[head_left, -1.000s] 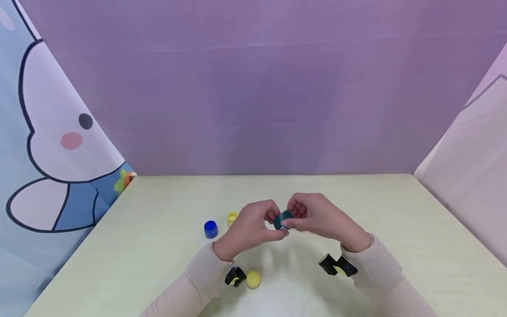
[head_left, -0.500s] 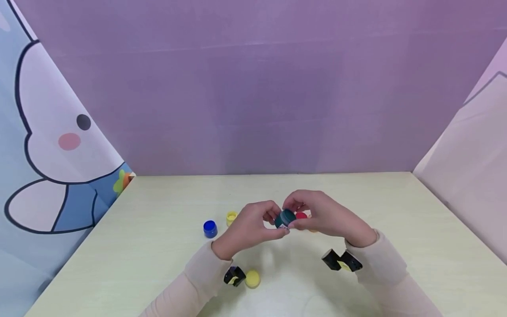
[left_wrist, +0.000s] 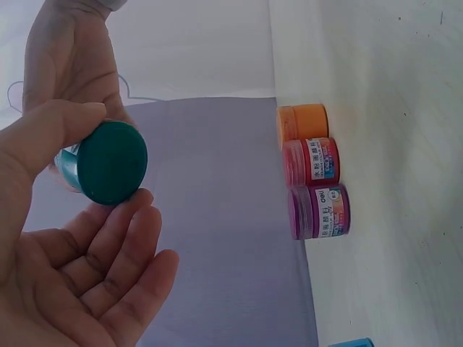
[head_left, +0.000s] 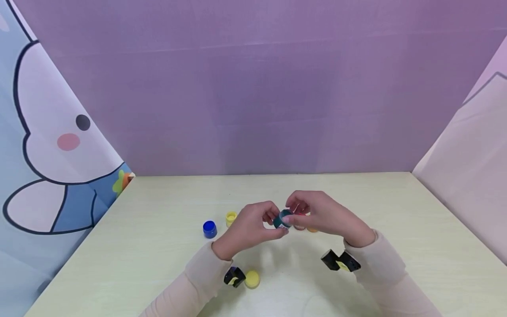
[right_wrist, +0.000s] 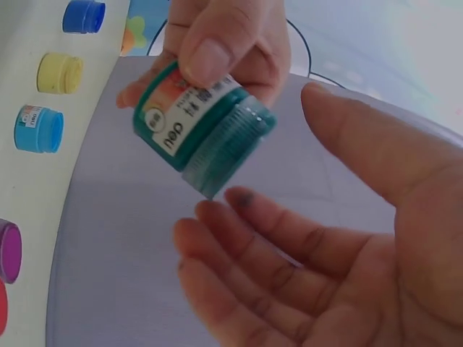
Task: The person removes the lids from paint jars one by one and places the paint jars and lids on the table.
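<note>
Above the table (head_left: 166, 268) | left hand (head_left: 250, 224) grips green jar (right_wrist: 199, 130) | right hand (head_left: 322, 213) beside it

the jar (right_wrist: 208, 137) is green, its label (right_wrist: 192, 114) white and orange. the wall (head_left: 253, 88) is purple, the side cloth (head_left: 51, 154) blue with a white cartoon.

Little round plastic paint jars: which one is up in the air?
The green plastic paint jar, pinched in the person's left hand; the other coloured plastic jars stand on the pale table.
</note>
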